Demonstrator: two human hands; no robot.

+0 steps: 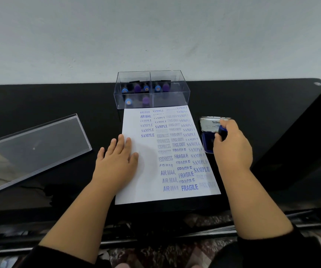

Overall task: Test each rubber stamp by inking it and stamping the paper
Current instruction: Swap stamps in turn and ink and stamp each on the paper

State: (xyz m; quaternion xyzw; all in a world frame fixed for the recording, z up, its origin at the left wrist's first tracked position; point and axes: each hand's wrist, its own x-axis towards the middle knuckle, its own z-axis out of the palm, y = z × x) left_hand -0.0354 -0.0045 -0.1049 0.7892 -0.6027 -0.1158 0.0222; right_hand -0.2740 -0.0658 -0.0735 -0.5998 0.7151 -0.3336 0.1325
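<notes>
- Black table [49, 97] against a pale wall [155, 35].
- White paper [148, 171] carries blue words: SAMPLE, FRAGILE, AIR MAIL.
- My left hand [117, 157] lies flat on it, fingers straight.
- My right hand [233, 147] grips a blue stamp [223, 132] over the open ink pad [208, 140], right of the paper.

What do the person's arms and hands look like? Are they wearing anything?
Both hands are bare: no gloves, rings or watch show on the left hand or the right hand. The forearms are bare too. Dark, black-looking sleeves are pushed up near the elbows, the left sleeve and the right sleeve, at the bottom of the picture.
</notes>
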